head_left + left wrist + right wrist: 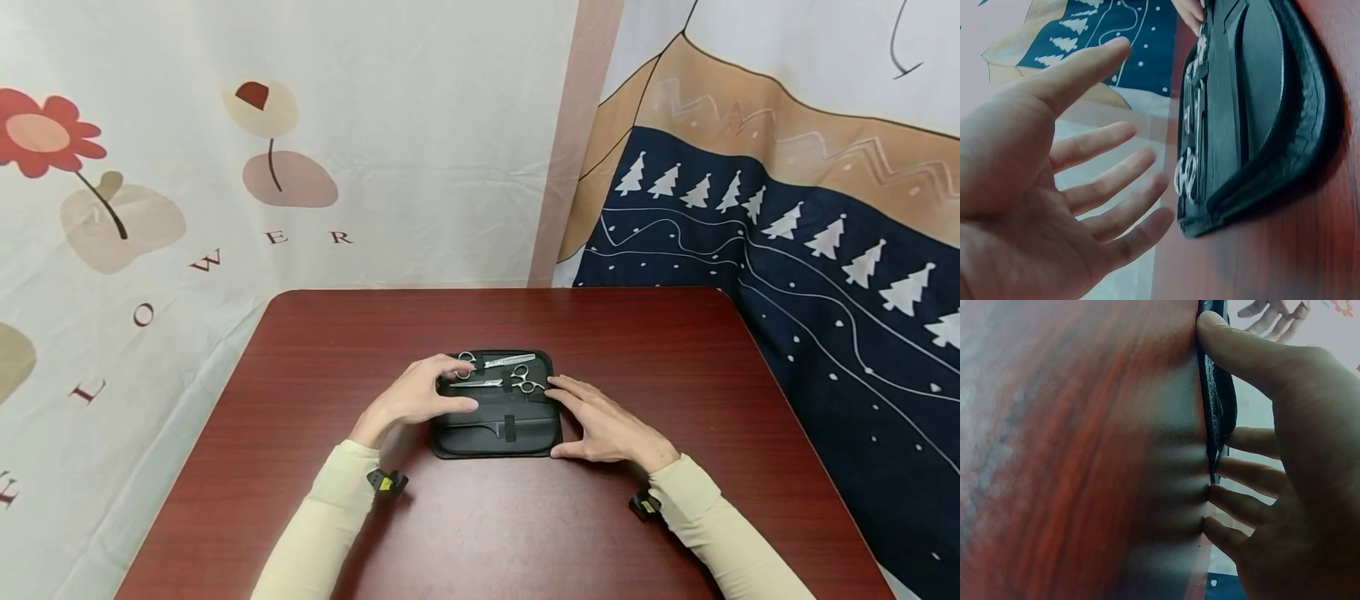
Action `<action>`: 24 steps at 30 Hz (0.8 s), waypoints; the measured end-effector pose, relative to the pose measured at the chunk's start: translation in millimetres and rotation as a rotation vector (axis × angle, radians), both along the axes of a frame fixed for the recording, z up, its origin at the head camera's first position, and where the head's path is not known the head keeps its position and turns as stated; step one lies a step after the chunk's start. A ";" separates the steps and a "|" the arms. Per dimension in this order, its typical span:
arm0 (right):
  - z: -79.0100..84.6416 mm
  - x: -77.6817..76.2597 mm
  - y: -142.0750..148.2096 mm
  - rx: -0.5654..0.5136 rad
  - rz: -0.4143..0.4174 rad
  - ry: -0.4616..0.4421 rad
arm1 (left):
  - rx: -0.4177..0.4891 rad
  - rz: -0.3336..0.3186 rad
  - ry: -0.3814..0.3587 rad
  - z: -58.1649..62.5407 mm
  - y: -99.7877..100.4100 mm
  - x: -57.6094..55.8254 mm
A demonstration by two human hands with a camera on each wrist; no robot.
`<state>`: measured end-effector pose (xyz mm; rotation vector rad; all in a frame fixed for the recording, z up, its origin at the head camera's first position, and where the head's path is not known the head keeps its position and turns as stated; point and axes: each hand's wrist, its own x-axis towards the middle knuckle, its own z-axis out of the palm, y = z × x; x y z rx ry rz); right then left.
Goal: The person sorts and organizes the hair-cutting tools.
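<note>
An open black zip case (487, 411) lies flat on the table. Two pairs of silver scissors sit under straps in its far half: the upper scissors (512, 361) and the lower scissors (480, 384) point opposite ways. A dark comb (480, 426) seems tucked under a strap in the near half. My left hand (412, 392) hovers at the case's left side, fingers spread and thumb apart; the left wrist view shows it holding nothing. At the right side, my right hand (607, 425) touches the case's edge with extended fingers, its thumb at the near corner.
The case rests near the middle of a reddish-brown table (315, 358). Behind the table hangs a pale curtain (450, 167) with flower prints, and a dark blue cloth (675, 217) with white trees drapes on the right.
</note>
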<state>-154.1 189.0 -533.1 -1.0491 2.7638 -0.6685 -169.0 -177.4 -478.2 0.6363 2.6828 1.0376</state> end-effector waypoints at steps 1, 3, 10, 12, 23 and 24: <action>0.1 0.1 0.0 0.001 -0.001 -0.001 | 0.010 0.013 0.015 0.1 -1.9 -0.9; 0.3 0.1 0.0 0.000 -0.001 -0.004 | 0.029 0.043 0.051 -0.5 -5.6 -2.8; -0.1 0.4 0.1 0.001 -0.002 0.000 | 0.047 0.136 0.083 -8.9 -17.3 -13.8; -0.4 0.4 0.3 0.001 -0.003 0.000 | 0.053 0.154 0.087 -11.8 -20.6 -17.9; -2.6 0.2 1.7 0.000 -0.009 0.005 | -0.019 0.178 0.065 -28.8 -34.1 -38.8; -2.6 0.1 1.8 0.001 -0.009 0.003 | -0.030 0.173 0.077 -38.9 -37.1 -43.9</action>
